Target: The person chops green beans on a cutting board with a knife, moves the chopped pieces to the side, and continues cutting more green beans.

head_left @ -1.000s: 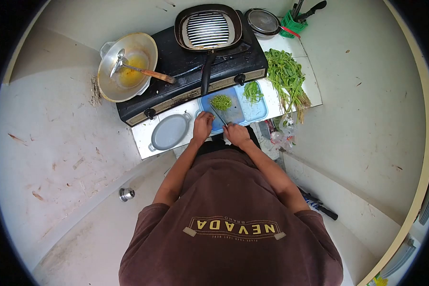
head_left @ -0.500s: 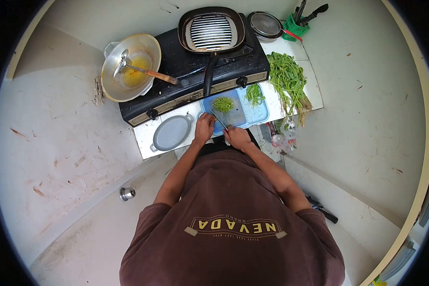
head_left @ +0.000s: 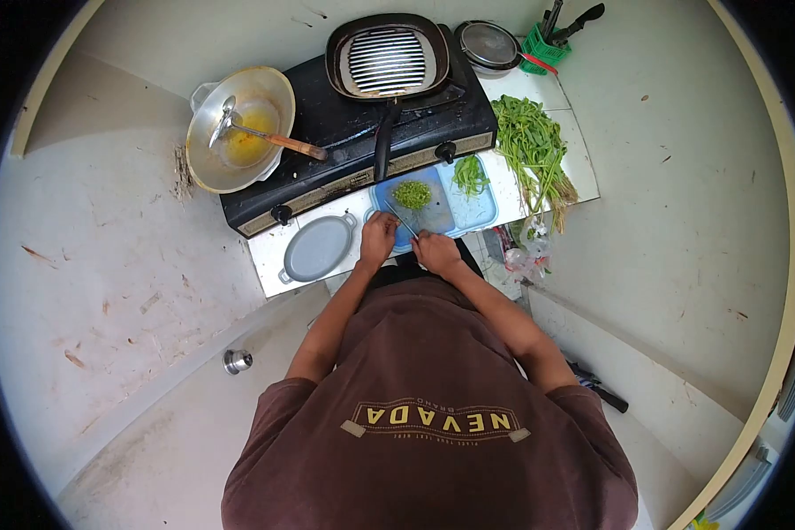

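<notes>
My right hand (head_left: pixel 436 253) is closed around the handle of a knife (head_left: pixel 403 221), whose thin blade slants up and left over the blue cutting board (head_left: pixel 439 223). At the board's left edge, close to the blade, my left hand (head_left: pixel 379 238) has its fingers bunched together. Whatever they pinch is too small to make out. A small heap of finely chopped greens (head_left: pixel 412 194) lies on the board just beyond the knife tip. To its right, loose green leaves (head_left: pixel 471 177) rest in a light blue tray (head_left: pixel 483 213).
Behind the board stands a black gas stove (head_left: pixel 327 132) with a grill pan (head_left: pixel 387 57) and a wok (head_left: pixel 241 130) holding a ladle (head_left: pixel 278 140). Left is a grey oval dish (head_left: pixel 319 248); right, a bunch of leafy greens (head_left: pixel 530 132) and a green basket (head_left: pixel 539 49) with knives.
The whole view has shifted very slightly. Both hands stay in nearly the same place at the board, and the knife keeps almost the same slant.
</notes>
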### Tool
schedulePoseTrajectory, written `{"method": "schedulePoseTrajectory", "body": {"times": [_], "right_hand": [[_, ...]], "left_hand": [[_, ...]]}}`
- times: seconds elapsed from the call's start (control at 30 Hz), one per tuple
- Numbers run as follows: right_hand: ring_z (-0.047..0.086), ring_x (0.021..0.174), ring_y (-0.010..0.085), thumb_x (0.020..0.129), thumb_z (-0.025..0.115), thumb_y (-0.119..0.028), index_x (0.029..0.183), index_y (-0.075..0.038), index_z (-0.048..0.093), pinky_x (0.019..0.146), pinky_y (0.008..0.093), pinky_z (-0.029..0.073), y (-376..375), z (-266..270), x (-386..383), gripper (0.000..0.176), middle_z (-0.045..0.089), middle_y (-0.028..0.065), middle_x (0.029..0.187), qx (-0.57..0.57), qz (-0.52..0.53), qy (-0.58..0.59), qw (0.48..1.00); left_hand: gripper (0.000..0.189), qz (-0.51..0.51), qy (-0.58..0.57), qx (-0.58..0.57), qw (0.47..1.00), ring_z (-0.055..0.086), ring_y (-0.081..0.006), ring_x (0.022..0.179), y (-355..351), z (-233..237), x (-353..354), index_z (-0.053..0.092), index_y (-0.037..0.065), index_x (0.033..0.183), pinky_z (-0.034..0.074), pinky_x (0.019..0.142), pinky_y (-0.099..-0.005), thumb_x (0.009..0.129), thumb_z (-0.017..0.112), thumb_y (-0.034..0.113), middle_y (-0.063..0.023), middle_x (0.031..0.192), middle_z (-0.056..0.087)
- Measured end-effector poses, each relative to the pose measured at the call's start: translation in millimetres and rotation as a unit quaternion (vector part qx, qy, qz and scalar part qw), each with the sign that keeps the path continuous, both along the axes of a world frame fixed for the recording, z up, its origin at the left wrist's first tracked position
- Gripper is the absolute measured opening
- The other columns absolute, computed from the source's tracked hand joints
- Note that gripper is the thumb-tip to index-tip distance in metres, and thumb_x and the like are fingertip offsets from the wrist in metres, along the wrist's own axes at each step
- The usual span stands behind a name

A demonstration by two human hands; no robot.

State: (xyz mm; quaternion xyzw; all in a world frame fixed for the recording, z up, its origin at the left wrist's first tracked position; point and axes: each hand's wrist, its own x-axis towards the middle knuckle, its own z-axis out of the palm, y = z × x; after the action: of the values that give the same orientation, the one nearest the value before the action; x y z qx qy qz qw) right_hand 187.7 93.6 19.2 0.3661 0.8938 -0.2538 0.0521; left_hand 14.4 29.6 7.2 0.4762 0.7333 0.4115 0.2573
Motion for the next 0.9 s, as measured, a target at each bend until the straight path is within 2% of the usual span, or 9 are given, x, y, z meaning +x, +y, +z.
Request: {"method": "schedulePoseTrajectory", "body": {"times": [0.17, 0.27, 0.47, 0.57, 0.9], "right_hand": [[0.072, 0.073, 0.0414, 0.105, 0.048, -0.038, 0.091, 0.002, 0.064, 0.067, 0.0511, 0.058, -5, 0, 1, 0.045, 0.071, 0.025, 0.076, -0.013, -0.01, -0.002, 1.0], [0.072, 0.073, 0.0421, 0.105, 0.048, -0.038, 0.091, 0.002, 0.064, 0.068, 0.0513, 0.058, 0, -3, -8, 0.046, 0.071, 0.0254, 0.076, 0.007, -0.003, 0.049, 0.999], [0.072, 0.075, 0.0431, 0.105, 0.048, -0.038, 0.092, 0.003, 0.063, 0.069, 0.0519, 0.058, 0, -2, 4, 0.045, 0.071, 0.0261, 0.079, -0.025, -0.012, 0.031, 0.999], [0.072, 0.076, 0.0436, 0.105, 0.047, -0.039, 0.093, 0.003, 0.063, 0.071, 0.0527, 0.058, -2, 1, 5, 0.046, 0.071, 0.0262, 0.08, -0.022, -0.017, 0.014, 1.0], [0.072, 0.079, 0.0438, 0.105, 0.047, -0.039, 0.095, 0.002, 0.065, 0.073, 0.0525, 0.058, -3, 5, 1, 0.046, 0.071, 0.0256, 0.081, -0.023, -0.007, 0.007, 1.0]], "left_hand": [[0.006, -0.012, 0.014, 0.001, 1.0, 0.068, -0.0365, 0.079, -1, 5, -2, 0.07, -0.003, 0.091, 0.054, 0.072, -0.044, 0.086, 0.066, -0.005, -0.0196, 0.088, 0.065], [0.008, -0.011, 0.038, -0.001, 0.999, 0.068, -0.0369, 0.079, -2, 2, -1, 0.07, -0.003, 0.091, 0.054, 0.071, -0.0445, 0.085, 0.066, -0.006, -0.0192, 0.087, 0.064], [0.007, 0.009, -0.014, -0.003, 1.0, 0.067, -0.0371, 0.078, -2, 5, 1, 0.07, -0.003, 0.091, 0.054, 0.07, -0.0449, 0.086, 0.067, -0.006, -0.0185, 0.087, 0.062], [0.006, -0.006, 0.022, -0.006, 1.0, 0.068, -0.0358, 0.078, -3, -2, -1, 0.07, -0.003, 0.092, 0.054, 0.071, -0.0442, 0.086, 0.068, -0.004, -0.0179, 0.087, 0.063], [0.006, 0.002, 0.006, 0.021, 1.0, 0.068, -0.0337, 0.075, -3, -6, 0, 0.071, -0.002, 0.092, 0.054, 0.069, -0.0416, 0.087, 0.068, -0.004, -0.0181, 0.087, 0.063]]}}
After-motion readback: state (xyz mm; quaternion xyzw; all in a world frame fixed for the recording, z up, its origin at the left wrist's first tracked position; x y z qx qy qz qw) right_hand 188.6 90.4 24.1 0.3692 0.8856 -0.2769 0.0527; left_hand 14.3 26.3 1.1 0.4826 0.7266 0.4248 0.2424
